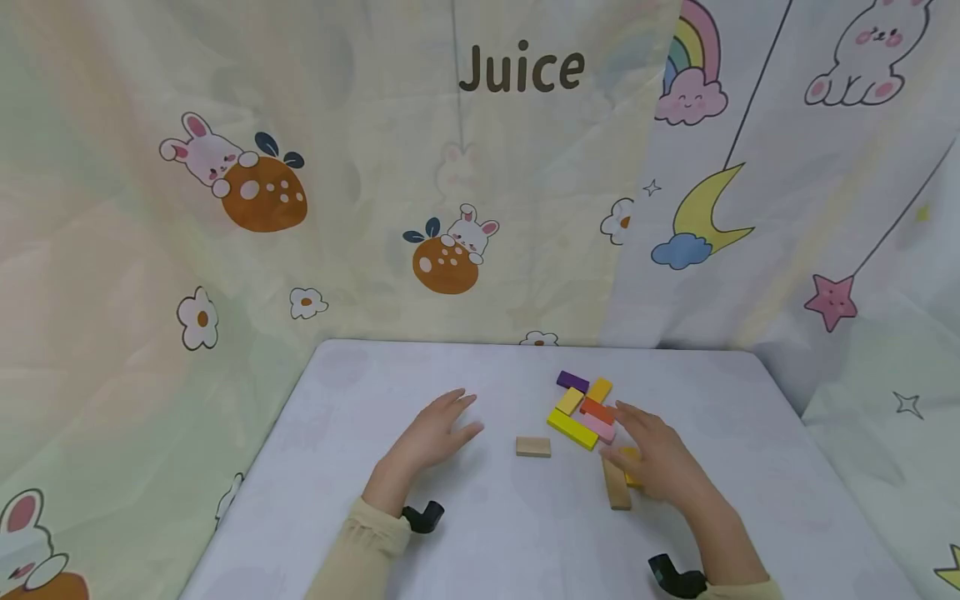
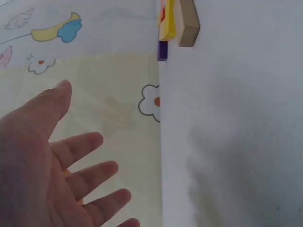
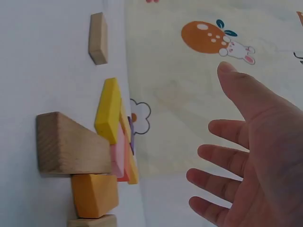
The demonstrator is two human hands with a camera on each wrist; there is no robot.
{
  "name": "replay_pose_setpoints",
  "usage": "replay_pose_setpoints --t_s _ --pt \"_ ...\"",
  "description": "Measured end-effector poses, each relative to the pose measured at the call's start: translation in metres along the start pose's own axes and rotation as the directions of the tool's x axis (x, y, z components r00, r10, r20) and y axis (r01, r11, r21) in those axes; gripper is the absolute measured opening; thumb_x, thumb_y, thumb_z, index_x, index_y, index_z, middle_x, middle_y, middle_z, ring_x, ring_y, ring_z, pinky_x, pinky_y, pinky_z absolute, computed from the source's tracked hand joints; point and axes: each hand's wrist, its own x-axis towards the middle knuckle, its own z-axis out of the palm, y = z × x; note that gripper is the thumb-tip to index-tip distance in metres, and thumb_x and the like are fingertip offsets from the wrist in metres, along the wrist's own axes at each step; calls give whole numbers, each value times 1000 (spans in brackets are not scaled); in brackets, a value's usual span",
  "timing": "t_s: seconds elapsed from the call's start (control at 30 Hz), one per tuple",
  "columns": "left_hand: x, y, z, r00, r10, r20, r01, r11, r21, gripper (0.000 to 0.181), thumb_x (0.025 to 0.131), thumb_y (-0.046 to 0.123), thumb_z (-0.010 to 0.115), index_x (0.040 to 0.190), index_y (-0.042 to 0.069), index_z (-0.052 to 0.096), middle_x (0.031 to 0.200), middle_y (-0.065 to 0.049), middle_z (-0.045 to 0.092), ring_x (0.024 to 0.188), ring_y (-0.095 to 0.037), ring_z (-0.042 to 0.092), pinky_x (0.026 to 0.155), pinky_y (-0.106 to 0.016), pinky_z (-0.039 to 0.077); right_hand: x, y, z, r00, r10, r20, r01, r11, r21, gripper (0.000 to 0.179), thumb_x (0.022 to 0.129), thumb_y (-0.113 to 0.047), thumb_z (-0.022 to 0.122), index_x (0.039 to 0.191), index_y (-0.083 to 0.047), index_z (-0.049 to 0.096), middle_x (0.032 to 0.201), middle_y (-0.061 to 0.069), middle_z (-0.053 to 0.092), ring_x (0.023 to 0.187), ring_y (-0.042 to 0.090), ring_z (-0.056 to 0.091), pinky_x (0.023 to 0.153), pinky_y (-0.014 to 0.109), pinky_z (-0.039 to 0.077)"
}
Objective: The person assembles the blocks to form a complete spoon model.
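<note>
My left hand (image 1: pixel 435 433) hovers over the table with its fingers spread and nothing in them. To its right lies a plain wooden block (image 1: pixel 533 447). My right hand (image 1: pixel 656 454), also holding nothing, is above a longer wooden block (image 1: pixel 617 485) and an orange block (image 3: pixel 94 195), partly covering them in the head view. Beyond it sits a cluster: a bright yellow block (image 1: pixel 572 429), a pink block (image 1: pixel 598 428), a red-orange block (image 1: pixel 597 412), a pale yellow block (image 1: pixel 570 401), an amber block (image 1: pixel 599 390) and a purple block (image 1: pixel 573 381).
The white table (image 1: pixel 360 375) carries the blocks. Behind it hangs a printed cloth (image 1: pixel 375 150) with rabbits and flowers. Another wooden block (image 3: pixel 92 222) shows at the bottom of the right wrist view. Each wrist wears a black camera mount (image 1: pixel 424 517).
</note>
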Motion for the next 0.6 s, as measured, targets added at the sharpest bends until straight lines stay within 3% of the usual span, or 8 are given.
replay_pose_setpoints --t_s 0.37,0.5,0.6 --pt "17 -3 32 997 76 28 -73 992 -107 54 99 54 51 144 24 52 152 1 46 144 -23 39 119 -45 34 -11 14 31 1000 -16 -10 17 994 104 74 85 -54 72 146 -20 50 145 7 54 130 33 47 104 62 45" --pt "21 0 44 993 105 53 -100 991 -85 53 99 53 50 144 26 52 152 3 47 144 -22 39 119 -44 34 -15 27 47 996 -88 0 88 990 108 76 80 -50 78 145 -23 50 149 2 51 138 33 41 110 63 38" --pt "23 2 53 989 128 69 -123 990 -72 52 99 53 51 144 27 52 151 3 48 143 -21 41 118 -43 35 -18 36 55 991 -135 10 133 986 95 78 76 -51 81 144 -26 52 153 -3 46 146 30 31 119 61 25"
